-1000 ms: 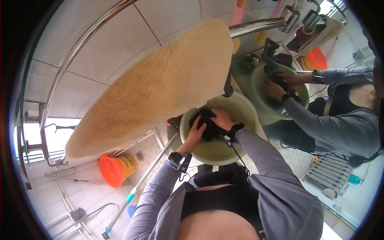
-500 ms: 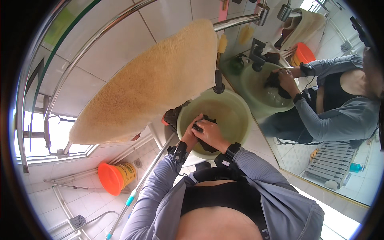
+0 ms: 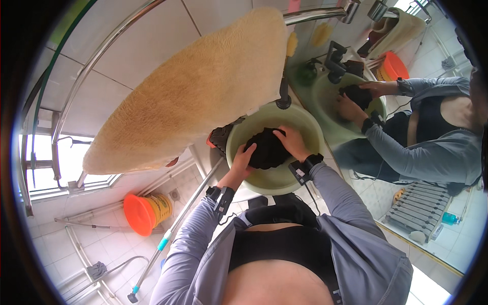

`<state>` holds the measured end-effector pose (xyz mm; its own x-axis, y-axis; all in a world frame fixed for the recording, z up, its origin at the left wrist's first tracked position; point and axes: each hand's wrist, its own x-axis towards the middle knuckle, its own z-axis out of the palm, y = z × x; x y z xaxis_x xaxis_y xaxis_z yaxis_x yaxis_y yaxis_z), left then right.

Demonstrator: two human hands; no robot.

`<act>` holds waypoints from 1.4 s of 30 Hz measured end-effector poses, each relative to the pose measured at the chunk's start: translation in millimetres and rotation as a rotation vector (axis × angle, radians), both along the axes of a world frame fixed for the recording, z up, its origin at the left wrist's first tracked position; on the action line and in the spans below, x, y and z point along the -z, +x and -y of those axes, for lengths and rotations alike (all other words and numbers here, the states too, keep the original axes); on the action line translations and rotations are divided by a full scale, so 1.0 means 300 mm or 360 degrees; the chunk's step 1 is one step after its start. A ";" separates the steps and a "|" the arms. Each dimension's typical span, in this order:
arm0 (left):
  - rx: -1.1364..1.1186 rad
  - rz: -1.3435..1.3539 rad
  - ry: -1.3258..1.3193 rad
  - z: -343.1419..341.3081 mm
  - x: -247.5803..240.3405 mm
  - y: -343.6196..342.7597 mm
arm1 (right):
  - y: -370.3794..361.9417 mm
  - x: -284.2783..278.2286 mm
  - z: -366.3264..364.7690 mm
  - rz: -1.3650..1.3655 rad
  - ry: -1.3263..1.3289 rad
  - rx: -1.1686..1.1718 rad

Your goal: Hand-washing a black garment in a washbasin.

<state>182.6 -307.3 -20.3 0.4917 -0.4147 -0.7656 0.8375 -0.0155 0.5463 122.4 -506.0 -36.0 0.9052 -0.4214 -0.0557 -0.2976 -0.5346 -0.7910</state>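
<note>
A piece of black cloth [image 3: 267,149] is bunched into a rounded bundle inside a pale green basin [image 3: 310,127]. My left hand [image 3: 241,161] grips the bundle along its left edge, thumb on top. On the opposite side, my right hand [image 3: 293,142] holds its upper right edge with bent fingers. Murky water shows in the basin around the cloth. The fingertips underneath the bundle are hidden.
A beige towel [image 3: 198,91] hangs from a metal rail, left of the basin. A dark tap [image 3: 283,99] is at the basin's far rim. Dark fabric [image 3: 219,138] lies beside the basin. An orange bucket [image 3: 138,214] and a pole [image 3: 180,208] stand lower left; a mirror [image 3: 427,254] is right.
My hands were close together on the squeezed cloth; now they are apart, at either side of it. The cloth has spread into a wider, rounder bundle.
</note>
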 end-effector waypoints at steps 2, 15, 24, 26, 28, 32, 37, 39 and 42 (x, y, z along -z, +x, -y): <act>0.0095 0.0186 0.0065 0.006 -0.024 -0.017 | -0.019 0.036 0.049 -0.0038 -0.0093 -0.0011; 0.2028 0.1216 0.1097 0.091 0.310 0.001 | 0.074 0.237 -0.030 -0.0775 -0.0694 -0.0542; -0.0006 -0.0463 -0.0563 0.008 0.112 0.046 | 0.058 0.046 -0.148 -0.0216 0.0382 -0.0007; -0.0058 -0.0468 -0.0533 0.030 0.062 0.055 | -0.005 -0.079 -0.221 -0.0157 0.0490 -0.0013; -0.0071 -0.0342 -0.0448 0.059 0.014 0.055 | -0.059 -0.149 -0.260 0.0058 0.0208 -0.0198; 0.0404 -0.0218 -0.0606 0.054 -0.007 0.043 | -0.084 -0.256 -0.300 0.0108 0.0153 -0.0129; 0.0252 0.0753 -0.0674 0.021 0.203 -0.013 | -0.056 -0.260 -0.305 0.0328 0.0086 -0.0117; 0.0004 -0.0008 -0.0883 0.040 0.195 -0.020 | -0.055 -0.229 -0.283 0.0383 0.0086 -0.0073; -0.0086 -0.0372 -0.0761 0.062 0.060 -0.050 | -0.063 -0.194 -0.245 0.0196 0.0071 0.0063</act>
<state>167.7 -325.8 -38.3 0.3611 -0.7230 -0.5889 0.9303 0.2359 0.2808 103.5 -432.4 22.2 0.8889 -0.4567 0.0354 -0.2169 -0.4877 -0.8456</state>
